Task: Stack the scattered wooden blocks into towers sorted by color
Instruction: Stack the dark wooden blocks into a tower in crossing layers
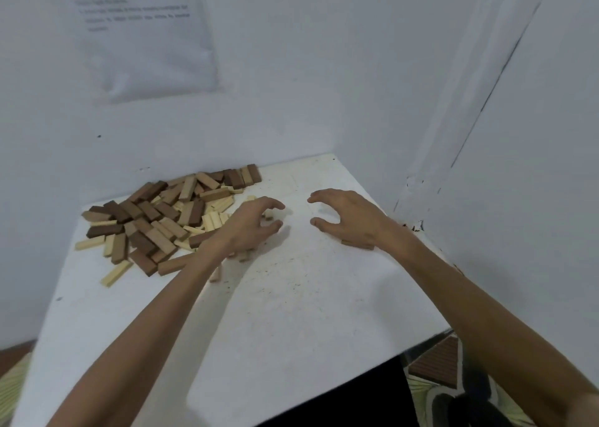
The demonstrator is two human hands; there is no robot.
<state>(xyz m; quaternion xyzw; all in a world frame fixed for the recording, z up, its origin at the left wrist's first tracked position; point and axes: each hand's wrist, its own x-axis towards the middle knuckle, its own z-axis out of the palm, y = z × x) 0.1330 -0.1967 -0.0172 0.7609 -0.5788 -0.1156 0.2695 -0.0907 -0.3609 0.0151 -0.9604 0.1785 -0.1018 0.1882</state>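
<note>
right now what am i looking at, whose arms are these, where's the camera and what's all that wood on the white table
There is no machine here. A person wears one wide-angle camera on the head, looking forward and down, so the two bare arms are the person's own. The left hand and the right hand are over the white table, fingers loosely curved. To the left lies a scattered pile of small rectangular wooden blocks in dark brown, mid brown and pale cream; no tower stands yet. Neither hand plainly holds a block, though a few lie partly hidden beneath them. A printed paper sheet hangs on the wall, too blurred to read.
</note>
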